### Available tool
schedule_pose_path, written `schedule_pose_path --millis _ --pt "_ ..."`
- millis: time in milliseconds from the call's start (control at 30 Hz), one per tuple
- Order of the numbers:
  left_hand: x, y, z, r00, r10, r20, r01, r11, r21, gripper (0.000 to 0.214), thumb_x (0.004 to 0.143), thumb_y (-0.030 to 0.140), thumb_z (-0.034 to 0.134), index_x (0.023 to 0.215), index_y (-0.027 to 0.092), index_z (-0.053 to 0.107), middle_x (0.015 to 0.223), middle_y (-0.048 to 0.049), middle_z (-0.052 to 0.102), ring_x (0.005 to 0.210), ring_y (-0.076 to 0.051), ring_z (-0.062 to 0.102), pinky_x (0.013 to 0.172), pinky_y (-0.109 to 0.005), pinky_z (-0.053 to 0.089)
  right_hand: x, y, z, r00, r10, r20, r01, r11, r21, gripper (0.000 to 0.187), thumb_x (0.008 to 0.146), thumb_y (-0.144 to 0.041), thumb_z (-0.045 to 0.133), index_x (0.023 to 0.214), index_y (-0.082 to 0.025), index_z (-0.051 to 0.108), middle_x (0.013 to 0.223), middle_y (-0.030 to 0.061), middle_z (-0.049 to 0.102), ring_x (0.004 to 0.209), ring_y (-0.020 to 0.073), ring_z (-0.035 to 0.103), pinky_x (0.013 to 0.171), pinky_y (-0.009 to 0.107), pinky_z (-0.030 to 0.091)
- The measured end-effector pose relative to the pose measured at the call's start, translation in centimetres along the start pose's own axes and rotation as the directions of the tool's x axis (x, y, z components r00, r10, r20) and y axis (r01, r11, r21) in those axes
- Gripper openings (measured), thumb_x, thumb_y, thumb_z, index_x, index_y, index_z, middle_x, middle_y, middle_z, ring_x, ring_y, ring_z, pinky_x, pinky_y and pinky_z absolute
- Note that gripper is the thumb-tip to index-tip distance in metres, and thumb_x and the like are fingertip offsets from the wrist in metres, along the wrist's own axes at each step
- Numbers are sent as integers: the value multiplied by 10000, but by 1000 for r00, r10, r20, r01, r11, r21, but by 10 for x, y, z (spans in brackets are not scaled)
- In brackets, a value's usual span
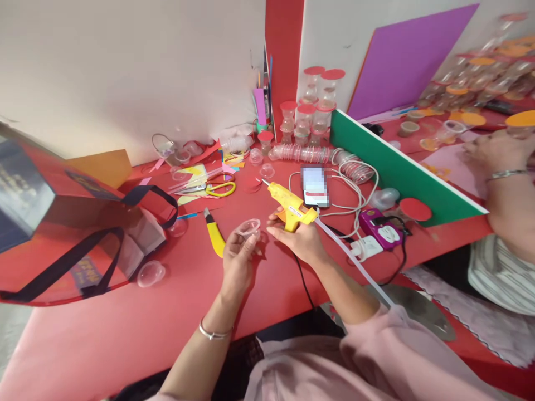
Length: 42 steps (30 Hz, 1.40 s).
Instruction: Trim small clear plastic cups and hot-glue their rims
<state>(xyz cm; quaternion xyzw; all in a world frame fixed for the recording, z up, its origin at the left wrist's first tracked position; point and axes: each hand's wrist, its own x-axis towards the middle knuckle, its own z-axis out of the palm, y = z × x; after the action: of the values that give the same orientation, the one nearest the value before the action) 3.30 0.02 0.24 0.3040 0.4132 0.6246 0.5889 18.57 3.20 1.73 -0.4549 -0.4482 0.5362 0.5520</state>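
Note:
Between thumb and fingers, my left hand (239,257) holds a small clear plastic cup (248,227) above the red table. My right hand (298,238) is wrapped round the handle of a yellow hot glue gun (288,203), whose nozzle points up and to the left, past the cup. A long pale glue stick (351,253) runs out of the gun's back end. Left of my left hand lies a yellow utility knife (215,236). Beyond it are yellow-handled scissors (209,188) on paper scraps. A red disc (252,184) lies near the nozzle.
A phone (315,186) and coiled white cable (363,195) lie behind the gun. At right sit a purple power adapter (382,229) and a green divider (393,172). Stacked cups (305,153) stand behind, a red bag (83,239) at left. A co-worker's arm (507,184) shows beyond the divider.

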Motion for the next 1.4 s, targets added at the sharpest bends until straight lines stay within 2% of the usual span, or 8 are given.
schedule_pose_path --millis 100,267,367,667,933,1100,1267,1400 --pt "1 -4 -1 999 -38 26 39 999 -20 425 803 305 853 1193 208 713 1155 -90 718 629 -92 612 504 -226 538 -2 0 1 1000 17 4 -17 1000 6 489 698 -349 872 1091 -247 600 1042 34 741 952 203 742 841 349 631" --pt "3 -8 -2 998 -64 5 64 998 -19 461 788 320 866 1200 200 695 1080 -102 747 718 -143 677 523 -223 542 -3 2 0 1000 18 11 -18 1000 -15 478 720 -349 870 1104 -244 605 1054 34 737 947 194 738 855 347 630" --pt "3 -9 -2 998 -70 -5 70 998 -8 482 786 324 869 1217 203 690 1059 -97 754 678 -130 672 521 -226 538 -3 5 -2 1000 8 10 -7 999 -38 463 744 -367 852 1117 -244 608 1056 36 737 941 194 736 865 356 629" --pt "3 -10 -1 999 -37 3 37 999 30 443 785 303 872 1191 213 719 1231 -110 716 673 -97 638 516 -214 537 -3 6 -2 1000 6 12 -6 999 -33 427 761 -352 845 1104 -243 616 1014 23 740 886 181 724 838 348 625" --pt "3 -12 -3 1000 -29 4 29 999 23 449 785 298 876 1202 225 725 1219 -103 725 795 -131 688 561 -199 539 -3 5 -2 1000 7 -2 -7 999 -49 408 758 -366 831 1089 -240 628 1009 30 739 902 192 723 814 337 630" --pt "4 -12 -4 1000 -19 8 19 999 45 445 783 297 881 1197 229 730 1224 -109 733 770 -129 688 542 -201 526 -3 4 0 1000 -10 12 10 1000 -27 442 735 -350 845 1097 -253 611 1008 21 734 934 197 732 824 338 639" --pt "4 -13 -3 1000 -11 -5 11 999 53 455 760 291 897 1181 225 736 1194 -102 744 761 -124 684 532 -184 511 -4 6 -1 1000 12 -2 -12 996 -85 409 754 -361 821 1096 -246 630 1009 32 746 930 202 733 847 355 632" --pt "5 -10 -3 999 -3 -44 5 1000 27 441 772 300 887 1175 218 729 1190 -104 740 746 -126 685 521 -194 521 -3 6 -1 1000 21 -2 -21 997 -74 403 742 -351 817 1083 -246 631 1006 29 746 907 197 732 852 356 625"
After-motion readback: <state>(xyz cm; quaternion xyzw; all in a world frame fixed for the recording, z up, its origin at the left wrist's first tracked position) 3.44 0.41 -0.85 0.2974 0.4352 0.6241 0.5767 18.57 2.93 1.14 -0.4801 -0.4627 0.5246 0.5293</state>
